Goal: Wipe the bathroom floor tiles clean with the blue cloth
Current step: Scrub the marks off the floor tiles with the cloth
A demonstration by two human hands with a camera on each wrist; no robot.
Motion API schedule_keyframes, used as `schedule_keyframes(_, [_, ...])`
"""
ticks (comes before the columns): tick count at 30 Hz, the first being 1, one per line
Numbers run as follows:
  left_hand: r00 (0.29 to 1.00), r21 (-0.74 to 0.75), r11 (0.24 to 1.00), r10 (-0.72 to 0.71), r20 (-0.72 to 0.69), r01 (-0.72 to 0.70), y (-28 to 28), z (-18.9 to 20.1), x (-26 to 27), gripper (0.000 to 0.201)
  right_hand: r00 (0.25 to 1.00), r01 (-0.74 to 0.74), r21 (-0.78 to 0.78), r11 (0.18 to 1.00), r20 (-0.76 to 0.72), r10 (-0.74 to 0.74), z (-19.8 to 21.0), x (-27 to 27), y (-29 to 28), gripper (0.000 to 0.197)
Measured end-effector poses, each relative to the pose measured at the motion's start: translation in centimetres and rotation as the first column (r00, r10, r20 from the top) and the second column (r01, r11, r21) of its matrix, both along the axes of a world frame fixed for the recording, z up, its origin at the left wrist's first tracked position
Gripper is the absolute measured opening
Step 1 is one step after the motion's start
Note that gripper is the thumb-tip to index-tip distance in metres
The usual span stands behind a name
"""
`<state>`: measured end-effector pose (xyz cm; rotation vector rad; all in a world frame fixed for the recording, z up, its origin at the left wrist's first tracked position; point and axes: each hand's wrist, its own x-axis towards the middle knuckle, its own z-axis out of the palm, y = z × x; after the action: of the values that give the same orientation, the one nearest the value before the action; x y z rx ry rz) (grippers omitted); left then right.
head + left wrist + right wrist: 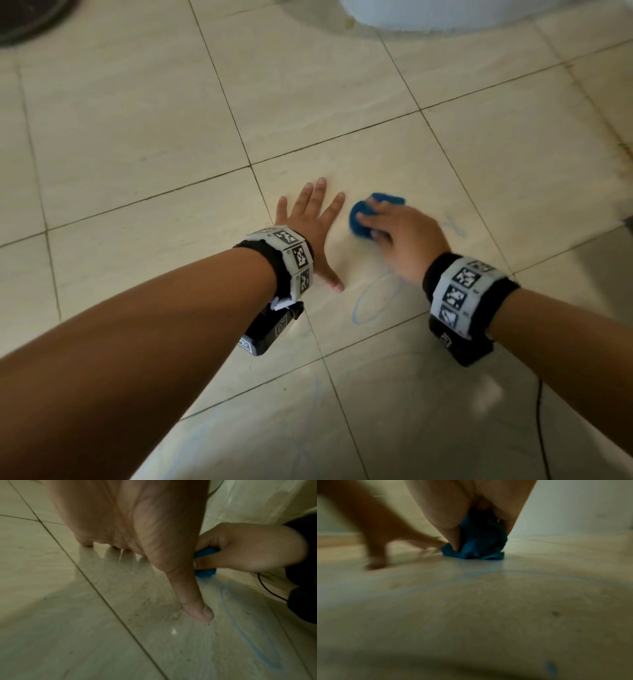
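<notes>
2 hands are down on the floor tiles (144,113) at the middle of the head view. The right hand (402,233) has its fingers curled round the blue cloth (363,214), bunched into a wad and pressed to the tile just right of the frame's centre. The left hand (310,222) lies flat with fingers spread wide, holding nothing, just beside the cloth and apparently bracing the body.

Faint blue scribble lines (371,301) loop across the tile below the cloth, toward the lower middle of the frame, and more run into the lower left. In the left wrist view a blue streak (247,639) stands at the lower right, with fine grit (154,609) around the thumb.

To do this step well, I judge the wad should be drawn back over the loop with firm downward pressure, in overlapping passes. Turning a fresh face of the cloth outward would likely stop the pigment from smearing. The braced palm should shift off the gritty patch so that it can be wiped too.
</notes>
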<state>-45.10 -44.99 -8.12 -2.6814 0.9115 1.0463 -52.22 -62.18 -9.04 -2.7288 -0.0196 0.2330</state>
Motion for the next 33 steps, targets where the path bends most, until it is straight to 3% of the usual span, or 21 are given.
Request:
schedule_keyframes(2, [1.0,-0.003,1.0,-0.001,-0.001,0.001,0.0,0.0,0.1,0.149,0.964,-0.265,-0.007,0.964,-0.006,0.265,0.0,-1.2,1.0,0.034])
schedule_keyframes(3, [1.0,-0.005,1.0,-0.001,-0.004,0.001,-0.1,0.0,0.0,0.149,0.955,-0.295,-0.003,0.955,-0.036,0.295,0.0,-0.9,0.4,0.035])
schedule_keyframes(4, [1.0,-0.007,1.0,0.001,-0.005,-0.001,-0.1,0.0,0.0,0.15,0.972,-0.228,0.001,0.974,-0.051,0.228,0.0,-0.3,-0.6,0.036])
schedule_keyframes(6, [1.0,-0.015,1.0,0.01,-0.004,-0.01,0.0,-0.1,0.0,0.151,0.996,0.086,0.053,0.995,-0.037,-0.084,0.1,1.3,-3.1,0.037])
schedule_keyframes(8, [1.0,-0.023,1.0,0.016,-0.01,-0.016,0.0,0.0,0.1,0.151,0.957,0.291,0.054,0.955,-0.03,-0.29,0.3,1.5,-4.2,0.037])
schedule_keyframes(10, [1.0,-0.022,1.0,0.013,-0.007,-0.013,0.0,-0.1,0.0,0.152,0.98,0.199,0.006,0.98,-0.028,-0.199,0.5,0.3,-2.8,0.038])
schedule_keyframes(14, [1.0,-0.006,1.0,0.008,-0.003,-0.008,0.0,-0.1,0.0,0.151,0.976,-0.21,-0.001,0.978,-0.061,0.209,0.2,-1.9,-0.3,0.037])
schedule_keyframes(15, [1.0,-0.007,1.0,0.007,-0.003,-0.008,-0.1,-0.1,0.0,0.151,0.98,-0.191,-0.011,0.982,-0.066,0.189,0.2,-1.1,-1.2,0.037])
schedule_keyframes(18, [1.0,-0.011,1.0,0.006,0.006,-0.006,0.0,0.0,0.0,0.152,0.987,0.16,0.007,0.987,-0.016,-0.16,0.0,0.6,-3.9,0.039])
schedule_keyframes(19, [1.0,-0.01,1.0,0.004,0.003,-0.004,0.1,0.0,0.0,0.152,0.979,0.203,-0.019,0.979,-0.021,-0.203,0.1,0.3,-3.6,0.04])
schedule_keyframes(21, [1.0,-0.008,1.0,0.003,0.0,-0.003,0.1,-0.1,0.0,0.151,0.996,0.069,-0.095,0.993,-0.055,-0.075,0.5,-1.1,-1.4,0.041])
schedule_keyframes(23, [1.0,0.0,1.0,-0.001,0.002,0.001,0.0,-0.1,0.1,0.151,0.986,-0.145,-0.066,0.987,-0.094,0.139,0.8,-2.4,0.4,0.039])
schedule_keyframes(24, [1.0,0.002,1.0,0.001,0.001,-0.001,0.0,-0.1,0.0,0.151,0.979,-0.179,-0.03,0.983,-0.1,0.175,1.1,-2.0,0.0,0.037])
schedule_keyframes(29, [1.0,-0.009,1.0,0.008,0.001,-0.008,0.0,0.2,-0.1,0.15,0.982,0.18,0.049,0.982,0.042,-0.182,-0.2,0.0,-2.5,0.027])
schedule_keyframes(30, [1.0,-0.009,1.0,0.005,0.001,-0.005,0.0,0.3,-0.1,0.15,0.99,0.124,0.06,0.991,0.056,-0.127,-0.4,-0.8,-1.7,0.028])
schedule_keyframes(33, [1.0,-0.01,1.0,0.0,0.013,0.0,0.2,0.4,-0.2,0.146,0.952,-0.304,0.12,0.945,0.064,0.298,-0.7,-3.6,0.4,0.026])
